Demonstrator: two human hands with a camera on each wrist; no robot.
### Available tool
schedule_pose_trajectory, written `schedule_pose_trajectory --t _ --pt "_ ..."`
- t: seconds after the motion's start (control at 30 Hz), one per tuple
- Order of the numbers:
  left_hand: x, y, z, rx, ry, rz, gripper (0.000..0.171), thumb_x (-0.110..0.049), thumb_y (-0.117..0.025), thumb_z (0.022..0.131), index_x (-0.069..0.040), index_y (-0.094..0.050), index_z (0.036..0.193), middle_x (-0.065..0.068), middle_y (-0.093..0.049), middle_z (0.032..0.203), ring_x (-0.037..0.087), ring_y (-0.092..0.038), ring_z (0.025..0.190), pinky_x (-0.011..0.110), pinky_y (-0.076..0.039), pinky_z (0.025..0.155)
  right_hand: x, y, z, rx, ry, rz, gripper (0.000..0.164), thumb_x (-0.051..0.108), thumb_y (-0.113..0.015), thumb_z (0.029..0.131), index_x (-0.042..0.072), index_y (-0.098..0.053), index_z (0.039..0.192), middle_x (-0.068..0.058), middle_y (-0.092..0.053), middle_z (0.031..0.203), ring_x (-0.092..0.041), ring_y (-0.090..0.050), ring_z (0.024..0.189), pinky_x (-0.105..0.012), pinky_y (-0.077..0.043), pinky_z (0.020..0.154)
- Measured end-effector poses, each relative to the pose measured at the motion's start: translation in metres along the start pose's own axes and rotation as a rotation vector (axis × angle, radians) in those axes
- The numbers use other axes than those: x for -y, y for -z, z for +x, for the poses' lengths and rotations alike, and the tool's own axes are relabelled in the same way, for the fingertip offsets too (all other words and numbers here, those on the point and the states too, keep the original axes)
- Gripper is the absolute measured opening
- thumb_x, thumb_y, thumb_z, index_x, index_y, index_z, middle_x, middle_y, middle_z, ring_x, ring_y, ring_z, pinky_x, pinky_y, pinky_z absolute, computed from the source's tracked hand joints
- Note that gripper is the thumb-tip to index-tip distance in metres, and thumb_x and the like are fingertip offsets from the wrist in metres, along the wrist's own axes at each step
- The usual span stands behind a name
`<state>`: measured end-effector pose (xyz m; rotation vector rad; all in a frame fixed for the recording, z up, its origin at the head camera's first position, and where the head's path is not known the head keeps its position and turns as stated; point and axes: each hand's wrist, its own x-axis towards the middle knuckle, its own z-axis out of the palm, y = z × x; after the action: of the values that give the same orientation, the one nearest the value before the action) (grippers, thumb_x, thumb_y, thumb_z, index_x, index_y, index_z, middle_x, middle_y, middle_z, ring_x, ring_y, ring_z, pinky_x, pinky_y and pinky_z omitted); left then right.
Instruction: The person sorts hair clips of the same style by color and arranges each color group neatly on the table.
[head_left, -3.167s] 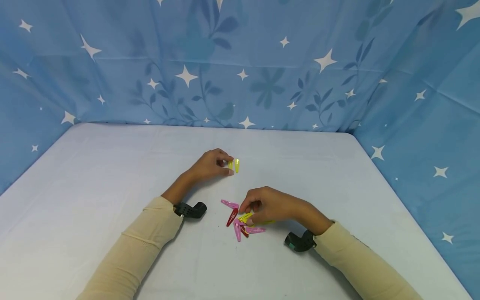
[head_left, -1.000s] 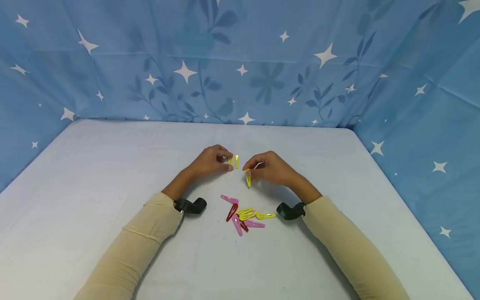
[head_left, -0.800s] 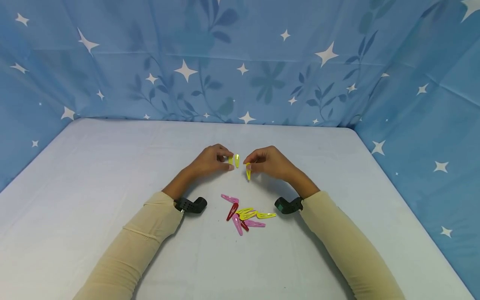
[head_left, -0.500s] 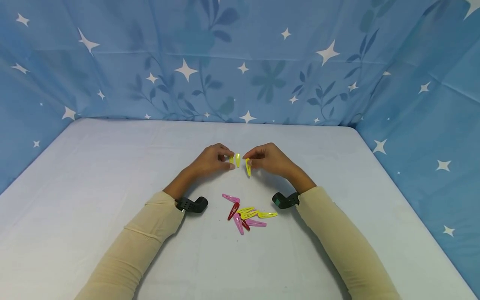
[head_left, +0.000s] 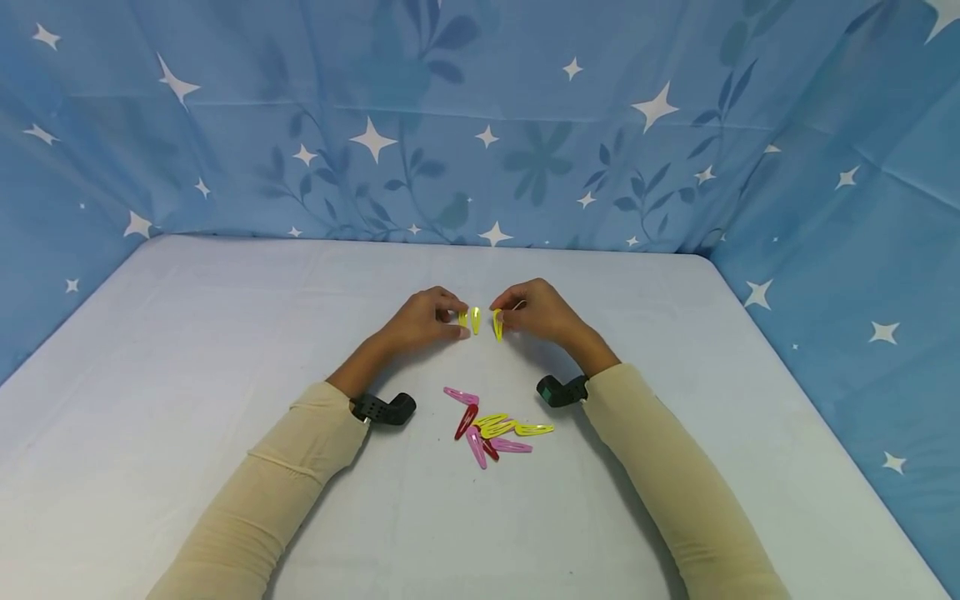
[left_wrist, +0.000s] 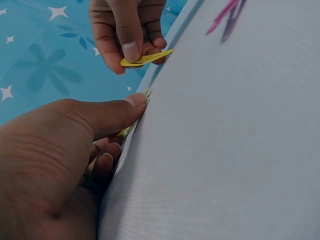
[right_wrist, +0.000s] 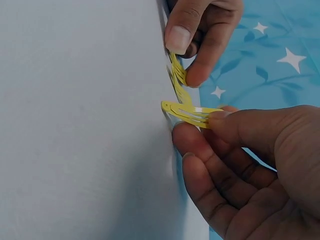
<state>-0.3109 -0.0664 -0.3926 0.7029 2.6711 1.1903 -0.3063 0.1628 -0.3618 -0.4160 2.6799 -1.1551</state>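
Observation:
My left hand (head_left: 423,321) rests on the white table, thumb and fingertips at the two ends of a yellow snap hair clip (head_left: 462,319). Just right of it a second yellow hair clip (head_left: 476,320) lies upright in line, untouched. From the right, my right hand (head_left: 542,312) pinches another yellow hair clip (head_left: 498,325) between thumb and finger, a small gap from the lying one. The right wrist view shows this held hair clip (right_wrist: 185,114) close up, slots visible, overlapping the others from that angle. In the left wrist view the thumb (left_wrist: 132,102) partly covers the left hand's clip.
Nearer me lies a loose pile: yellow clips (head_left: 534,430), pink clips (head_left: 476,447) and red clips (head_left: 466,422), some overlapping. A blue star-patterned curtain (head_left: 420,125) stands behind the table (head_left: 300,283) and along its sides. Black cameras sit on both wrists.
My right hand has taken a yellow hair clip from the pile and carried it away from me, up beside the lying clip. The left hand has stayed in place.

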Motion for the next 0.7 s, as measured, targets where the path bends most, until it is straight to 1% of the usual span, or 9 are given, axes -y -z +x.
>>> schedule_pose_trajectory --t 0.1,0.27,0.47,0.6,0.7 --pt "0.000 0.000 0.000 -0.005 0.003 0.002 0.042 -0.020 -0.075 0.087 -0.004 -0.068 0.125 0.013 -0.058 0.123 0.025 -0.056 0.102 0.035 -0.048 0.087 0.001 0.000 0.002 -0.001 0.010 -0.012 0.019 0.007 -0.063 0.093 0.004 -0.074 0.108 -0.012 -0.072 0.101 -0.019 -0.066 0.082 -0.027 -0.050 0.068" --pt "-0.001 0.000 0.000 -0.009 -0.012 0.022 0.041 -0.019 -0.075 0.087 -0.003 -0.068 0.124 0.015 -0.059 0.122 0.025 -0.056 0.100 0.035 -0.048 0.087 0.003 -0.001 0.005 0.007 -0.004 -0.007 0.019 0.008 -0.062 0.093 0.004 -0.073 0.108 -0.012 -0.072 0.098 -0.019 -0.067 0.083 -0.028 -0.049 0.070" --pt "0.000 0.000 0.000 -0.009 -0.020 0.017 0.041 -0.019 -0.076 0.087 -0.002 -0.068 0.123 0.015 -0.059 0.121 0.026 -0.057 0.100 0.037 -0.049 0.087 0.007 -0.002 0.011 0.013 -0.016 -0.011 0.019 0.007 -0.061 0.093 0.003 -0.071 0.109 -0.013 -0.071 0.098 -0.020 -0.068 0.080 -0.027 -0.050 0.067" --pt "0.001 0.000 0.001 -0.011 -0.017 0.019 0.040 -0.019 -0.075 0.087 -0.003 -0.069 0.123 0.015 -0.059 0.122 0.026 -0.057 0.101 0.037 -0.049 0.088 0.005 -0.004 0.017 0.017 -0.006 -0.010 0.020 0.006 -0.061 0.092 0.001 -0.071 0.108 -0.013 -0.070 0.098 -0.019 -0.065 0.077 -0.025 -0.049 0.065" --pt "0.000 0.000 0.001 -0.008 -0.022 0.022 0.040 -0.019 -0.075 0.087 -0.002 -0.068 0.123 0.016 -0.059 0.122 0.026 -0.057 0.101 0.037 -0.049 0.088 0.004 -0.006 0.019 0.020 -0.018 -0.026 0.021 0.006 -0.061 0.092 0.001 -0.071 0.108 -0.012 -0.070 0.097 -0.017 -0.063 0.076 -0.026 -0.047 0.065"
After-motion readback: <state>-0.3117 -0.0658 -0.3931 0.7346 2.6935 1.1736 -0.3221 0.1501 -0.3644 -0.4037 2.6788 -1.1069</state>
